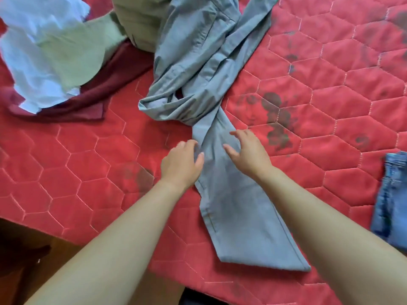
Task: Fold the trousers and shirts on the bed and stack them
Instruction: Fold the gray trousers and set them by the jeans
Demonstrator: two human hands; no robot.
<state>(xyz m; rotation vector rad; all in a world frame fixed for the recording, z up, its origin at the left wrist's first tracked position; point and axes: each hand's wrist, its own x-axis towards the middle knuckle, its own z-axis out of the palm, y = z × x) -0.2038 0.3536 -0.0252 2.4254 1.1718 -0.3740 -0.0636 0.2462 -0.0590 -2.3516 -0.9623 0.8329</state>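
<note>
Under the grey trousers (222,194) a red bedspread (330,73) is spread, quilted in hexagons and marked with dark blotches. The grey trousers are laid on it lengthwise. One leg is flattened and runs to a hem at the near end. The upper part is bunched and twisted at the far end.

Far left of the trousers a loose heap of clothes is seen. A white shirt (28,51) is crumpled there, a pale green garment (72,56) is draped over it, and a maroon garment (99,97) is spread beneath both. An olive garment (136,20) is piled just beside the trousers' upper part and touches it. Right of the trousers, well apart, blue jeans (392,194) are cut off by the frame edge.

The left hand (180,164) is placed at the left edge of the flattened leg. Its fingers are bent and its thumb is laid on the cloth; whether fabric is pinched cannot be told. The right hand (248,150) is held over the same leg toward its right edge, with fingers spread and loosely bent and nothing gripped. Contact with the cloth cannot be confirmed.
</note>
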